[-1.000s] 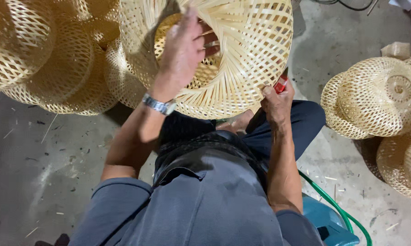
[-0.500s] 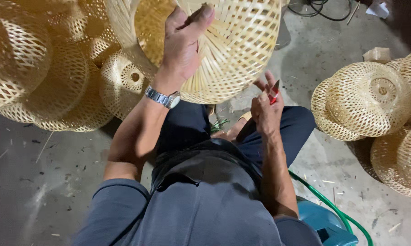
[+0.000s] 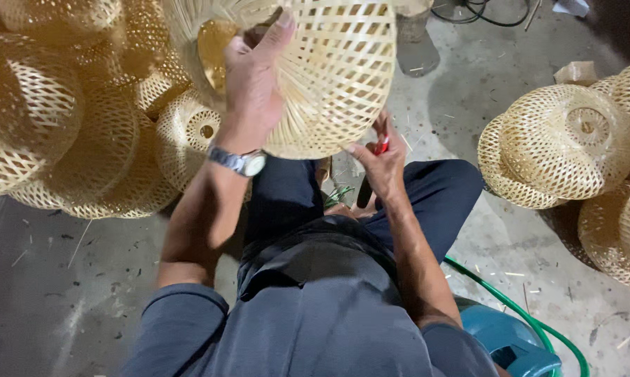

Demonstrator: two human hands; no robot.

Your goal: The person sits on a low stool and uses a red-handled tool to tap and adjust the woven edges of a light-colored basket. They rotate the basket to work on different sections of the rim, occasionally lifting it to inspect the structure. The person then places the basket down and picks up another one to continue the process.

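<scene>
I sit and hold a pale woven bamboo shade (image 3: 329, 77) up in front of me. My left hand (image 3: 252, 84), with a wristwatch on its wrist, grips the shade's rim, thumb stretched over the weave. Below the shade's lower edge my right hand (image 3: 378, 160) is closed on a small red-handled tool (image 3: 381, 146), whose tip is hidden; one fingertip touches the weave. My lap in dark trousers lies underneath.
Several golden woven shades (image 3: 63, 119) are piled at the left, and paler ones (image 3: 566, 139) stand at the right. A green hose (image 3: 517, 307) and a blue stool (image 3: 510, 342) sit at the lower right on the concrete floor. Cables lie at the top.
The shade has turned and shifted left in my left hand, whose thumb now reaches over the weave. My right hand with the red tool has come up against the shade's lower edge.
</scene>
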